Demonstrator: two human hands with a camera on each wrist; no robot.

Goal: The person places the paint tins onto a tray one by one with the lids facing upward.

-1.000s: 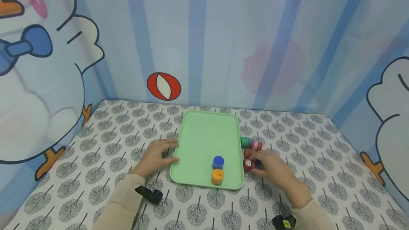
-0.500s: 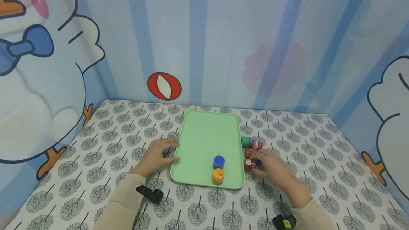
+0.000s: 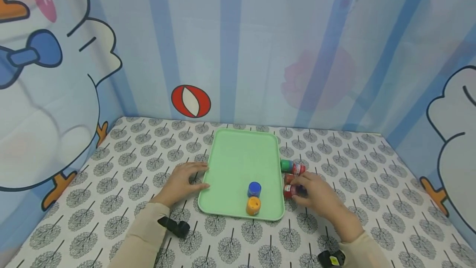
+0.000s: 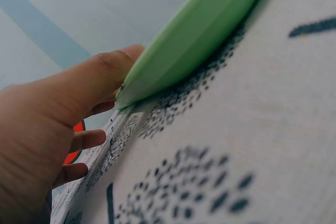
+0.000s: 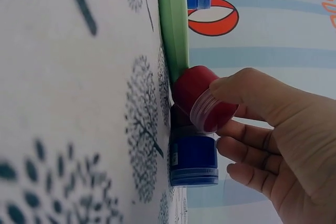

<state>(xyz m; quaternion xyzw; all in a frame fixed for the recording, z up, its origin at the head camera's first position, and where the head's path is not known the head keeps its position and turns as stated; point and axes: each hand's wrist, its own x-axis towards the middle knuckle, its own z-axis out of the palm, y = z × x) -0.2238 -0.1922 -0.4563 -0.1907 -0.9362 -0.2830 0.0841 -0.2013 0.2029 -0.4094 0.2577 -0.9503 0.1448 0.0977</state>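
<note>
Right hand (image 3: 320,195) pinches a red jar (image 5: 192,88) over tree-print cloth (image 3: 229,241) before a blue-striped backdrop (image 3: 256,53).

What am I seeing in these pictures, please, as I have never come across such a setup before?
There is no machine here: a person works with two bare hands, filmed by a head-worn camera and one black camera on each wrist.

The wide picture looks forward and down from the head. The tilted close-ups come from the left and right wrists.

A white cloth with grey tree prints covers the surface. On it lies a light green rectangular tray, bearing a round blue jar and a round yellow-orange jar. More small jars, including a green cylindrical one, lie right of it, some partly hidden.

The left hand touches the tray's rim; the right hand pinches a small red jar with a clear band.
</note>
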